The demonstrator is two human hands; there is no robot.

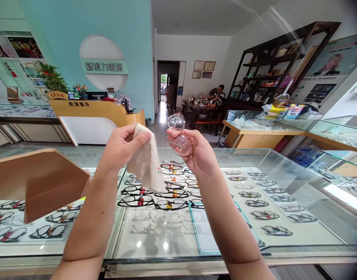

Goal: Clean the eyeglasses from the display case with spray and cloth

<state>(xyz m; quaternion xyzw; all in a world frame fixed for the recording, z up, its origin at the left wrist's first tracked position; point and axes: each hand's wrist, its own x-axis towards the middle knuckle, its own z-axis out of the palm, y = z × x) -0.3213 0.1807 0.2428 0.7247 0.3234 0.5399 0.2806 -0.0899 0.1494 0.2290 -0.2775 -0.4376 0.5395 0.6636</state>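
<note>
My left hand (123, 146) pinches a pale cleaning cloth (147, 163) between thumb and fingers, and the cloth hangs down over the display case. To its right, my right hand (197, 147) holds a pair of thin-framed glasses (182, 144) by the frame, tilted so that one lens is above the other. Small spots show on the lower lens. Cloth and glasses are apart. Beneath both hands is a glass display case (155, 252) with rows of eyeglasses (170, 204) inside it.
A brown box-like object (56, 179) stands on the case at the left. A teal-edged sheet (206, 233) lies near my right forearm. Farther back are a counter (93, 109), more display cases at the right, and a person (218, 95) seated at a table.
</note>
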